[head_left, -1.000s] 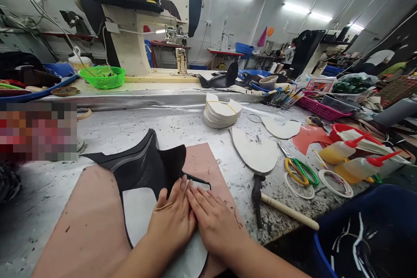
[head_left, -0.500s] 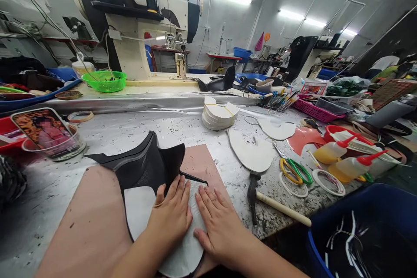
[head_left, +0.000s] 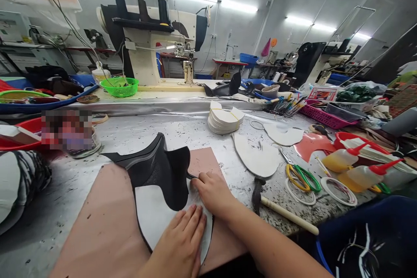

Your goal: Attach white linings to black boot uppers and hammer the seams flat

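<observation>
A black leather piece point(head_left: 177, 182), like a shoe upper, lies on a pinkish-brown board point(head_left: 107, 208), its back part standing up in folds. Over its near part sits a white U-shaped backing sheet point(head_left: 150, 208) with a narrow black border showing. My left hand point(head_left: 182, 239) rests flat on the near curve of the white sheet, fingers stretched out. At the sheet's far right end, my right hand point(head_left: 215, 193) has its fingers curled in a pinch on the edge of the black leather piece; the thumb is mostly hidden.
On the right lie a hammer point(head_left: 286, 213), scissors point(head_left: 302, 178), white U-shaped sheets point(head_left: 257, 156) and bottles with red tips point(head_left: 371, 176). A stack of white pieces point(head_left: 224, 117) stands behind. Dark-edged pieces point(head_left: 22, 186) sit left. A sewing machine point(head_left: 143, 52) rises at the back.
My right hand has gone from lying flat to pinching the piece's far right edge. My left hand has slid nearer, uncovering more white sheet. The view has turned slightly left.
</observation>
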Tool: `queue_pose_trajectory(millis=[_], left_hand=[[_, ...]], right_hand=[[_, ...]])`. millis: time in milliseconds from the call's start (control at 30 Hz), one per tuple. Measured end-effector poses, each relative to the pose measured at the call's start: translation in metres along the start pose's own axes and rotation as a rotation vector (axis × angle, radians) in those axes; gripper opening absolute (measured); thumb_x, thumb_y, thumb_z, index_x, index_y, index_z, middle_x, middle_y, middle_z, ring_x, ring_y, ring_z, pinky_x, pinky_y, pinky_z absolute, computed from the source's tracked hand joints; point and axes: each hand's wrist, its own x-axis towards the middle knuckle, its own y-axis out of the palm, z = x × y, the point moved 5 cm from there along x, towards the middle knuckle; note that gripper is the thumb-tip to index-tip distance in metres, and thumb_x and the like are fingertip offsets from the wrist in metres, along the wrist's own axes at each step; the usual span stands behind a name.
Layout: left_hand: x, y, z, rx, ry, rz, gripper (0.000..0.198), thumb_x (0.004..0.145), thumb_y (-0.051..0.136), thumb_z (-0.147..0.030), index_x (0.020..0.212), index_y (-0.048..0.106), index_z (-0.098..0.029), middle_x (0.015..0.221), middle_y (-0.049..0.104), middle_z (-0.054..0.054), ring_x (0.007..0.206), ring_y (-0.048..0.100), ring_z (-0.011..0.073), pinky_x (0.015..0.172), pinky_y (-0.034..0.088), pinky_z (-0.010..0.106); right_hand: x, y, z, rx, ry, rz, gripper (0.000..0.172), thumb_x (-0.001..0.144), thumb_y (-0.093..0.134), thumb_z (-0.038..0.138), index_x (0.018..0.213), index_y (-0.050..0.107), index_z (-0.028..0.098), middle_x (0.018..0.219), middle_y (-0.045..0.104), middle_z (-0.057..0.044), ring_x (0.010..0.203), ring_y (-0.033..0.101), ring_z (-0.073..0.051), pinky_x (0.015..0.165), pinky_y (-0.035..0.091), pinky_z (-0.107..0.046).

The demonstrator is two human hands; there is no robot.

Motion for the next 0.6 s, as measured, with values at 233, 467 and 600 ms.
queue_pose_trajectory(millis=[233,467,600], left_hand=[[-0.01,0.001,0.007,-0.076,-0.191,-0.214,0.047,0.075,0.041,-0.009,0.121,0.049,-0.012,0.12,0.06,0.01,0.107,0.057,0.0201,0.089,0.049,0.029],[-0.011,0.019,0.009,-0.066,-0.219,-0.224,0.06,0.079,0.042,-0.012,0.138,0.029,-0.015,0.128,0.054,0.009,0.115,0.053,0.0225,0.091,0.049,0.034],[-0.017,0.018,0.013,-0.225,-0.181,-0.193,0.05,0.078,0.041,-0.007,0.124,0.049,-0.024,0.12,0.061,0.004,0.113,0.055,0.0187,0.094,0.047,0.032]], right_hand=[[-0.031,0.013,0.013,0.086,-0.116,-0.08,0.027,0.082,0.041,0.004,0.098,0.061,0.014,0.119,0.059,-0.012,0.115,0.049,-0.019,0.103,0.033,-0.036],[-0.058,-0.018,0.024,0.509,0.088,-0.015,0.025,0.089,0.031,0.02,0.085,0.056,0.019,0.077,0.068,-0.006,0.073,0.064,-0.018,0.077,0.049,-0.031],[-0.058,-0.022,0.02,0.691,0.247,0.019,0.031,0.092,0.029,0.03,0.1,0.057,0.02,0.095,0.068,-0.006,0.087,0.064,-0.017,0.074,0.05,-0.027]])
